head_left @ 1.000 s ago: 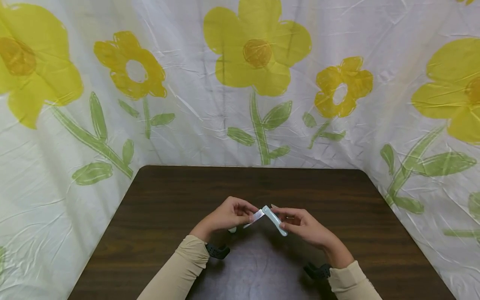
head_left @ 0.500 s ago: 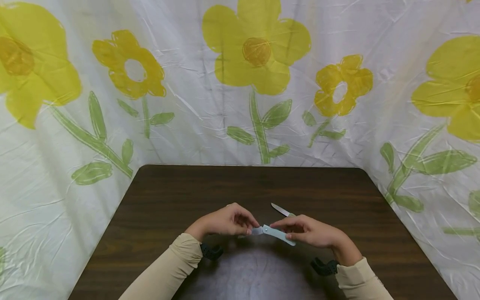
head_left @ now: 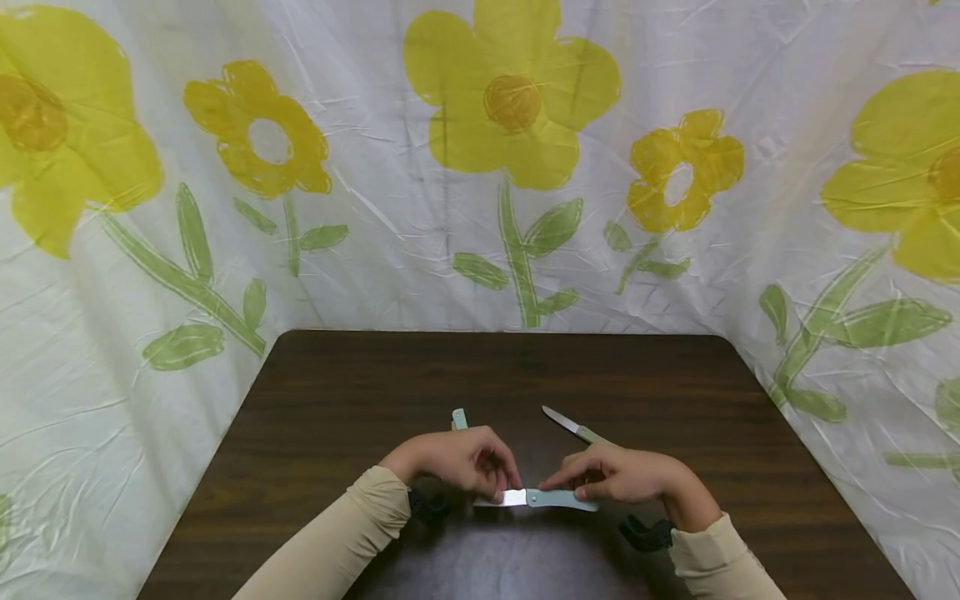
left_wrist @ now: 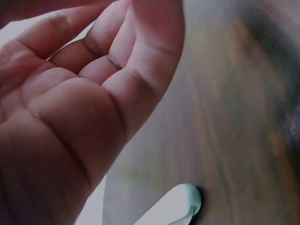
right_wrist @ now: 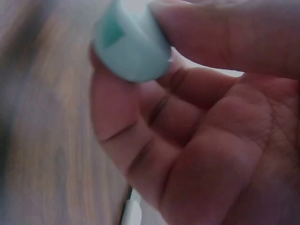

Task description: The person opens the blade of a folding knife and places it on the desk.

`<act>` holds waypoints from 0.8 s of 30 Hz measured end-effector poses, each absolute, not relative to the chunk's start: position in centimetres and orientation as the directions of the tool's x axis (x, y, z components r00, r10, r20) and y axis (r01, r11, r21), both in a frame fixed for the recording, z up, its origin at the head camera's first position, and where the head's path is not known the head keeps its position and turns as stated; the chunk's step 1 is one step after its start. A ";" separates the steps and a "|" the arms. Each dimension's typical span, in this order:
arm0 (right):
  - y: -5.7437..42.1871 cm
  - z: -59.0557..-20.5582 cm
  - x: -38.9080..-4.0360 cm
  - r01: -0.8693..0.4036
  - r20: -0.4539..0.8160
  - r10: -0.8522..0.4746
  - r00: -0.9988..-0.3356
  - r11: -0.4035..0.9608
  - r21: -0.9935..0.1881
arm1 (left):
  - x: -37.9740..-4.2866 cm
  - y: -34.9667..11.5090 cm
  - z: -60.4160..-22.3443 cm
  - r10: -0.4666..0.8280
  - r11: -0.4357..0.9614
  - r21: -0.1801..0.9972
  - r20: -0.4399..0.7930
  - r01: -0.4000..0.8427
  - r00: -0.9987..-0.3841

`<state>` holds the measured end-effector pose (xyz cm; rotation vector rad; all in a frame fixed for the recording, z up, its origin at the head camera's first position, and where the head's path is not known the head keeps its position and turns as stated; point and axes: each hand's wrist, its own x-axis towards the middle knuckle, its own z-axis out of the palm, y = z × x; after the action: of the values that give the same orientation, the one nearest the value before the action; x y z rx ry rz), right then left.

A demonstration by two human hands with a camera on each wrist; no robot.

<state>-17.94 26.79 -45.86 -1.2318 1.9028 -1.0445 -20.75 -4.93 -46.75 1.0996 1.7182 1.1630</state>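
A folding knife [head_left: 561, 498] with a pale blue handle lies level and unfolded between both hands, near the middle of the table. My left hand [head_left: 467, 460] pinches its shiny blade [head_left: 514, 497] between thumb and fingers. At the other end, my right hand [head_left: 626, 475] grips the handle with thumb and fingertips. In the right wrist view the rounded handle end [right_wrist: 140, 56] sits between thumb and index finger. The left wrist view shows mostly palm; the left fingertips are out of frame.
A second knife [head_left: 562, 419], its blade out and its handle greenish, lies beyond my right hand. Behind my left hand a pale blue handle end [head_left: 459, 418] pokes out, the remainder hidden. Beyond the dark wooden table [head_left: 405, 367] hangs a white flowered curtain [head_left: 375, 283].
Both hands have come down and nearer with the knife. Its blade and handle went from a sharp bend to nearly one straight line. The second knife and the other handle end have come into view.
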 end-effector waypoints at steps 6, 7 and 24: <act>27.1 -46.2 -17.7 -0.394 -0.112 -0.900 -0.422 0.293 -0.871 | -20.4 -4.8 -47.4 0.906 0.227 0.947 -0.121 0.225 -0.406; 27.2 -46.4 -17.6 -0.382 -0.118 -0.883 -0.455 0.313 -0.870 | -20.4 -4.8 -47.5 0.891 0.230 0.946 -0.110 0.230 -0.440; 29.4 -48.4 -16.6 -0.325 0.001 -0.538 -0.843 0.506 -0.799 | -22.2 -6.4 -48.0 0.507 0.403 0.864 0.062 0.300 -0.860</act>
<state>-16.62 29.41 -48.37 -0.7325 2.5032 -1.2490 -22.21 -6.40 -48.02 0.7156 2.4484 1.4415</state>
